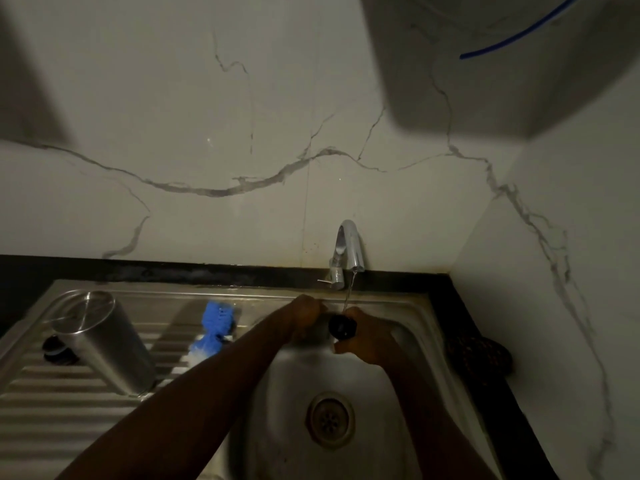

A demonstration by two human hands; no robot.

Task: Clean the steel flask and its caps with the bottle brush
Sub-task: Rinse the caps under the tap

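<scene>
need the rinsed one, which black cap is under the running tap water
The round black cap gripped in the right hand over the steel sink basin; the other black cap lies beside the steel flask.

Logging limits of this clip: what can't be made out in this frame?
- Head view, left hand: dim; its grip is unreadable.
- Black cap: the right hand covers part, detail lost.
- Dark item: half hidden behind the steel flask.
- Bottle brush: forearm hides its handle.

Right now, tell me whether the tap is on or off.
On. A thin stream falls from the tap onto the black cap held in the right hand.
</scene>
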